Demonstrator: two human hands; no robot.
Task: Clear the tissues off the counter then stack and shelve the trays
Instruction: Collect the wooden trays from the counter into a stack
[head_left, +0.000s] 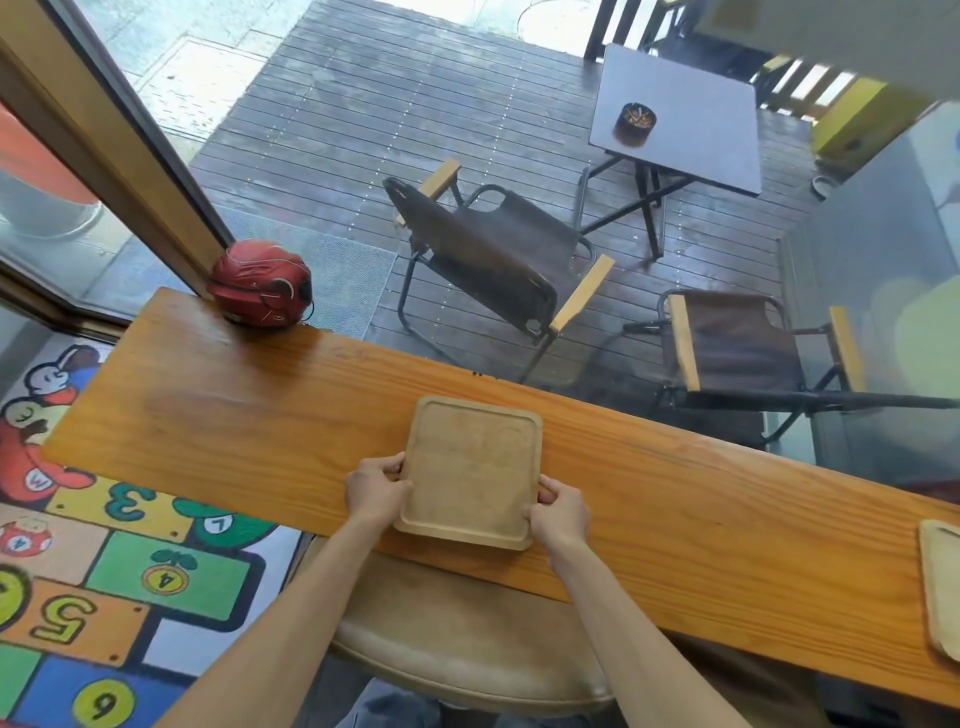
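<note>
While both hands clasp a wooden tray at the near edge of the counter, no tissues show anywhere on the wood.

At the far left of the counter (218, 410) sits a red helmet (260, 290), well apart from the work. Toward the middle, the left hand (375, 493) is closed on the left rim of the tray (470, 470), thumb on top and fingers curled under; the right hand (558, 512) grips the right rim near the near corner in the same way. The tray overhangs the counter's near edge slightly, above a padded stool (467, 644). A second tray (943, 587) lies at the far right, partly out of view. The tray looks stiff, light and dry, not fragile; its raised rim gives sure purchase, so opposite sides are probably the best hold for carrying it across to stack.
</note>
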